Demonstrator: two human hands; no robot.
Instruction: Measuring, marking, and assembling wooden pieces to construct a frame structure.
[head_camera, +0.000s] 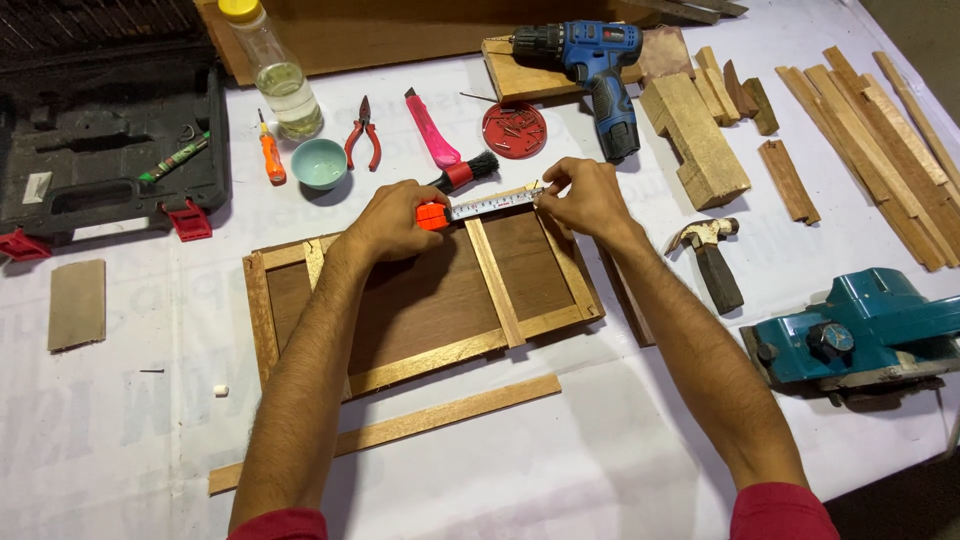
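- The left hand (395, 222) has its grip closed around one small orange tape measure case (432, 215), pressed at the far edge of the panel.
- The right hand (585, 197) pinches the free end of the white measuring blade (492, 204), which is stretched flat between the two hands.
- One dark brown wooden panel framed with pale wood strips (420, 300) lies in the middle of the white-covered worktop (600, 470), under both hands; one pale strip crosses it upright as a divider.
- One long loose pale wood strip (390, 432) lies just in front of the panel, apart from it.
- To the right: one claw hammer with a dark handle (708, 255), one teal electric planer (860, 330), one chunky stepped block of pale wood (695, 140), and a spread of many thin wooden slats (880, 130), too overlapped to count.
- Behind the hands: one blue and black cordless drill (592, 70), one round red lid holding nails (514, 130), one black brush with a red band (465, 172), one pink utility knife (430, 128), one pair of red-handled pliers (363, 133), one pale teal bowl (319, 163), one orange screwdriver (270, 150) and one clear bottle with a yellow cap (275, 70).
- To the left: one open black tool case (100, 130).
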